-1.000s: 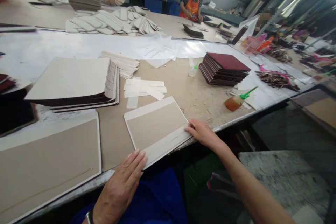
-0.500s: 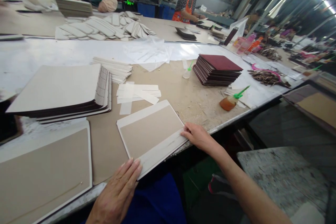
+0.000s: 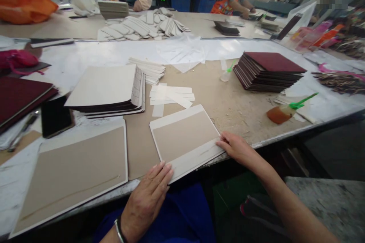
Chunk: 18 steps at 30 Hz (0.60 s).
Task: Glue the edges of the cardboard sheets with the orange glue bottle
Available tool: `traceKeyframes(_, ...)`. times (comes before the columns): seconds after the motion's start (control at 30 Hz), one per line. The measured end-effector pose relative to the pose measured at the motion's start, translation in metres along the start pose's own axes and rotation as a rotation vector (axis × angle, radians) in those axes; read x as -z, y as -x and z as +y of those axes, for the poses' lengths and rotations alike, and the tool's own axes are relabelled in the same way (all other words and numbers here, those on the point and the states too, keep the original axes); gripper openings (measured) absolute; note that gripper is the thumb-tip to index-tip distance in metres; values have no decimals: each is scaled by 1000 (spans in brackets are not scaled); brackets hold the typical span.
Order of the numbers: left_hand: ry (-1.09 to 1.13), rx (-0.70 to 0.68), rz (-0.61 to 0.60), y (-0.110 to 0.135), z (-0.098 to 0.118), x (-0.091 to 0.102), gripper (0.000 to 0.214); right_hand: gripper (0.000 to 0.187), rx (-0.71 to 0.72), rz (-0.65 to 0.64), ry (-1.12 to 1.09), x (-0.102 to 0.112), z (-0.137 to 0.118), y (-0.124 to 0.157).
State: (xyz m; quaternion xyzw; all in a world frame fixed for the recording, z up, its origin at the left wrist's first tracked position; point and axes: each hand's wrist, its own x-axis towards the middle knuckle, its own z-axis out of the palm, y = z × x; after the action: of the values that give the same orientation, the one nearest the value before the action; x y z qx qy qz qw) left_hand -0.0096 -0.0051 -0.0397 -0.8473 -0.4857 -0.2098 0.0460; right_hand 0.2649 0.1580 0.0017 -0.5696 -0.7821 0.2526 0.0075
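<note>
A grey-brown board with white paper strips along its far and near edges [image 3: 184, 136] lies at the table's front edge. My left hand [image 3: 149, 196] rests flat on its near-left corner, fingers stretched out and together. My right hand [image 3: 237, 147] lies at its right corner, fingertips pressing the white strip, fingers extended. Neither hand holds anything. Loose white paper strips [image 3: 171, 96] lie just beyond the board.
A larger board [image 3: 74, 172] lies to the left, a stack of white-faced covers [image 3: 107, 90] behind it, a black phone [image 3: 55, 116] beside. Dark red covers [image 3: 269, 70] are stacked right, with an orange glue bottle [image 3: 281, 113] near the edge. Other people work across the table.
The camera view swung left and down, bringing the phone and red items at left into sight. Both hands stay on the board's corners, hardly moved.
</note>
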Motion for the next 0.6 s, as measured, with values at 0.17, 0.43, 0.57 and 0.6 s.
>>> traceKeyframes(0.17, 26, 30, -16, 1, 1, 2, 44, 20, 14, -20, 6, 1, 2, -2)
traceKeyframes(0.43, 41, 22, 17, -1, 1, -1, 44, 20, -6, -21, 16, 2, 0, -1)
traceKeyframes(0.57, 29, -5, 39, 0, -1, -3, 42, 19, -28, -15, 18, 3, -3, 0)
traceKeyframes(0.6, 26, -12, 45, 1, -1, -3, 41, 18, -32, -12, 18, 4, -3, 0)
